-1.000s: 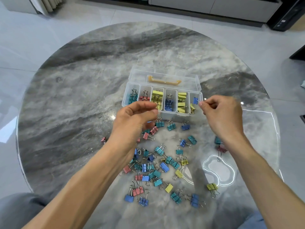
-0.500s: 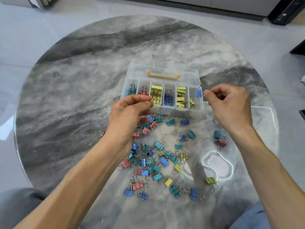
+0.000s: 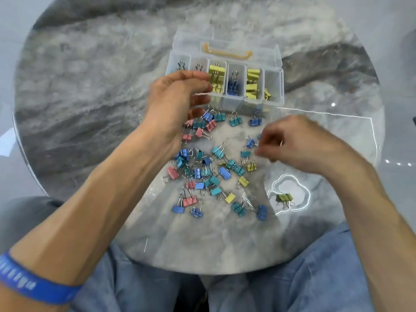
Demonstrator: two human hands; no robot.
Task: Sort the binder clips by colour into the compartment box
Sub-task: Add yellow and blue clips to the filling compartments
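right fingers [image 3: 262,152] curled over clips [image 3: 245,154], blurred

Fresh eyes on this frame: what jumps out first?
The scatter of loose binder clips in pink, blue, teal and yellow, spread over the marble table near its front edge. Behind them stands the open compartment box, its yellow clips the brightest fill. The left hand is at the box's left compartments; the right hand, blurred, reaches into the pile's right side.
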